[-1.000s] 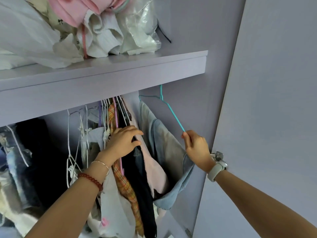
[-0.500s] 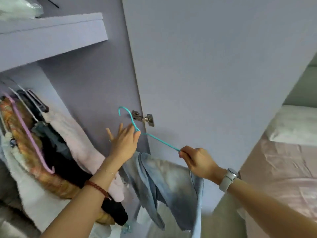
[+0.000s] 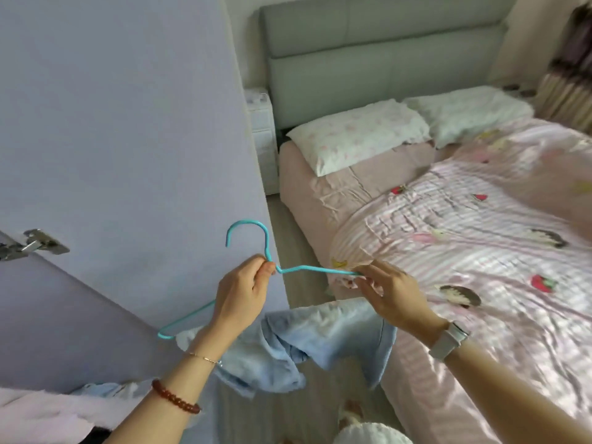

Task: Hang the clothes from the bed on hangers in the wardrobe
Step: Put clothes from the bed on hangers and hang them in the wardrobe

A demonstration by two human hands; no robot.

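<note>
Teal hanger (image 3: pixel 299 268) between left hand (image 3: pixel 241 293) and right hand (image 3: pixel 394 293)

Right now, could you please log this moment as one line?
left hand: pinches teal hanger neck | right hand: grips its arm | blue garment: hanging from hanger | bed: ahead

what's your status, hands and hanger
Left hand pinching teal hanger at neck, right hand gripping its arm. Light blue garment hanging below. Nothing in the way.

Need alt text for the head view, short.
Both hands hold a teal wire hanger carrying a light blue garment: left hand pinches its neck, right hand its arm. A wardrobe door stands left, a pink striped bed right.
</note>
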